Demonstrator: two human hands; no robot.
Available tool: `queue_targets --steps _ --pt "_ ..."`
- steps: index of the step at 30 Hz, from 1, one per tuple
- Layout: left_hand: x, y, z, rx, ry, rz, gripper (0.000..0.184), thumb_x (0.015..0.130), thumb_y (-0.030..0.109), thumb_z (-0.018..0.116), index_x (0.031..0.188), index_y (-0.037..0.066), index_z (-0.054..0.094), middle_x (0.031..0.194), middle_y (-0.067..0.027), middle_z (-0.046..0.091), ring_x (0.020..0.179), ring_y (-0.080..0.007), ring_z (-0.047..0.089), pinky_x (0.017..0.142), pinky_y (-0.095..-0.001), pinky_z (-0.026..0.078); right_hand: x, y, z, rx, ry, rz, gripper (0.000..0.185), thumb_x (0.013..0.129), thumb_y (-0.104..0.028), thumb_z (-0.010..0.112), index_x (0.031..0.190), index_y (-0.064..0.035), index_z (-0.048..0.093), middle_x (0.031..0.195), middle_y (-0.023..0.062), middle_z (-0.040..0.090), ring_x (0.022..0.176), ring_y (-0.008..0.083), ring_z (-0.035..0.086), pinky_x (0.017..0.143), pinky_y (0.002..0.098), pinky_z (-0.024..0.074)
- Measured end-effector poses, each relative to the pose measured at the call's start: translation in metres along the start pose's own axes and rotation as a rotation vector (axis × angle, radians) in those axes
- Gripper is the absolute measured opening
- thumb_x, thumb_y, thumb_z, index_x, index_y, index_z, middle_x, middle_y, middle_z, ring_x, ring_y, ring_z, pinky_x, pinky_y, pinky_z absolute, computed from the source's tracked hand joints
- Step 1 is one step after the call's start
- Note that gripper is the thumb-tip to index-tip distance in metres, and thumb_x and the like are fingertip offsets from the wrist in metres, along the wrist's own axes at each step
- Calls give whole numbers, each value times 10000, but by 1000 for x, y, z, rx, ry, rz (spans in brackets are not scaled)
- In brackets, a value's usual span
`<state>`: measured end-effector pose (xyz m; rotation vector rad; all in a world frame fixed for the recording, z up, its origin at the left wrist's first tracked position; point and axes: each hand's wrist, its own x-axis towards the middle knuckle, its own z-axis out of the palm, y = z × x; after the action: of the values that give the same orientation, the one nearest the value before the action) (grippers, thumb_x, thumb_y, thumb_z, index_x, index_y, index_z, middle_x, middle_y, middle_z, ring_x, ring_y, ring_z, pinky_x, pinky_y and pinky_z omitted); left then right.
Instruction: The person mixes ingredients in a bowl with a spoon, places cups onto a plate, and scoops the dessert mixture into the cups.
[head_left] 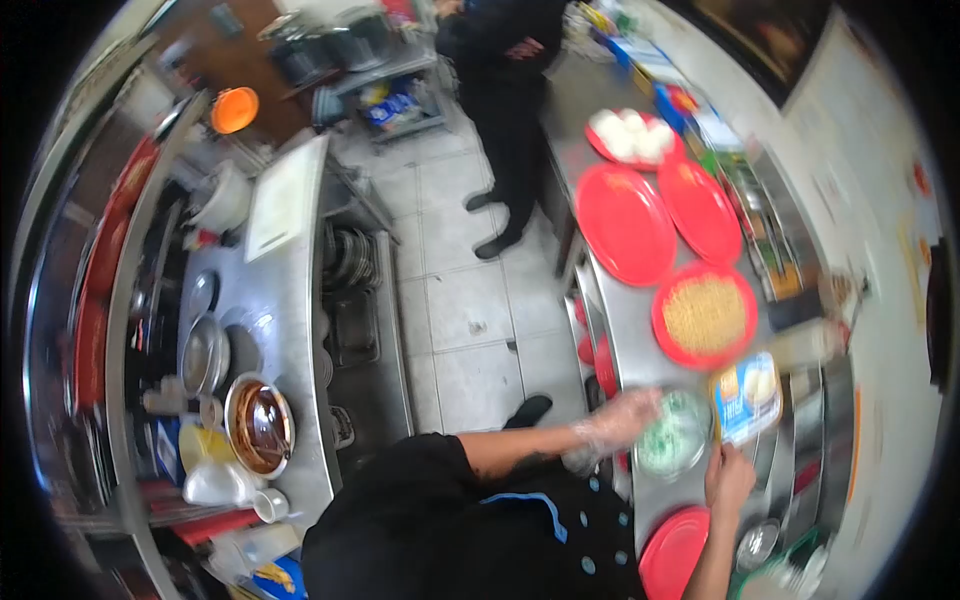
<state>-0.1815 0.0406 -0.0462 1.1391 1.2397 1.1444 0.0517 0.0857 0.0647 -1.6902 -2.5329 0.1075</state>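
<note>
My left hand (630, 415), in a clear plastic glove, reaches over the near-left rim of a clear bowl (692, 459) holding a pale green and white mix. Motion blurs its fingers, so I cannot make out whether they grip anything. Bare and curled, my right hand (731, 480) is at the bowl's lower right side, close to the lower edge of a blue and white package (746, 400). What its fingers hold is hidden. Beyond the bowl sits a red plate (660, 335) heaped with tan crumbs or grains (705, 313).
Red oval plates (626, 225) line the counter, one bearing white round pieces (632, 136). Another red plate (676, 550) lies near my right forearm. A person in black (505, 110) stands in the aisle. Opposite, a steel table (290, 330) carries a bowl of dark sauce (262, 425) and a white cutting board (283, 200).
</note>
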Motion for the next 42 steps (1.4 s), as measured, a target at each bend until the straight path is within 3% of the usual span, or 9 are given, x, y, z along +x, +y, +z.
queue_targets --steps 5,11,14,24,27,29,39,41,42 --pt "11 9 1 -6 -48 -11 246 1019 145 519 1171 -45 559 1067 -127 632 1032 -167 567 930 -371 479 1 -14 37 -102 161 -128 191 894 -196 631 791 -34 626 741 199 597 735 414 607 634 529 455" --pt "12 9 -27 37 -103 -57 317 1029 195 519 1225 -54 542 1140 -150 628 1086 -167 553 942 -382 467 3 -3 23 163 -4 -295 136 881 -161 647 821 -39 645 745 206 601 737 423 590 650 539 433" --pt "13 0 -21 30 -85 -28 312 1034 203 512 1217 -48 543 1121 -147 628 1081 -166 552 945 -379 463 14 6 23 -10 114 -55 176 877 -182 660 804 -22 653 749 230 624 701 454 592 631 522 447" --pt "15 -15 -7 -43 -49 -75 315 1037 212 523 1217 -45 541 1108 -118 629 1058 -147 534 936 -347 458 -17 -10 18 203 -37 -88 169 880 -201 649 828 -43 680 746 200 661 678 427 622 615 521 463" --pt "15 -3 -6 -120 -17 -28 277 1038 205 519 1167 -38 548 1053 -93 616 1016 -141 529 901 -339 464 -17 -13 31 -40 -86 -127 185 892 -210 641 825 -42 679 747 202 661 676 418 622 609 515 462" --pt "10 13 -12 -102 -231 -134 323 1018 190 525 1244 -41 542 1118 -137 637 1057 -177 570 944 -359 471 -9 -7 26 -26 -28 -84 179 894 -214 642 846 -47 689 747 206 659 702 423 635 619 511 475" --pt "5 -17 6 -134 129 11 223 1047 213 493 1039 1 559 907 -27 549 866 -110 488 762 -321 459 -32 -13 48 44 -62 23 195 917 -212 611 847 -46 687 747 229 651 697 445 634 622 525 471" --pt "6 -15 -9 -116 -64 -148 416 1019 198 529 1320 -88 500 1262 -205 611 1190 -245 567 1020 -365 438 -35 -14 40 114 -83 8 195 914 -210 613 840 -45 686 735 227 649 696 443 635 621 525 472" --pt "5 -14 -10 -114 -69 -153 416 1019 198 529 1320 -88 500 1262 -205 611 1190 -245 567 1020 -365 438 -34 -16 36 180 -102 -19 195 912 -209 614 833 -44 684 723 224 646 694 440 636 621 525 473"
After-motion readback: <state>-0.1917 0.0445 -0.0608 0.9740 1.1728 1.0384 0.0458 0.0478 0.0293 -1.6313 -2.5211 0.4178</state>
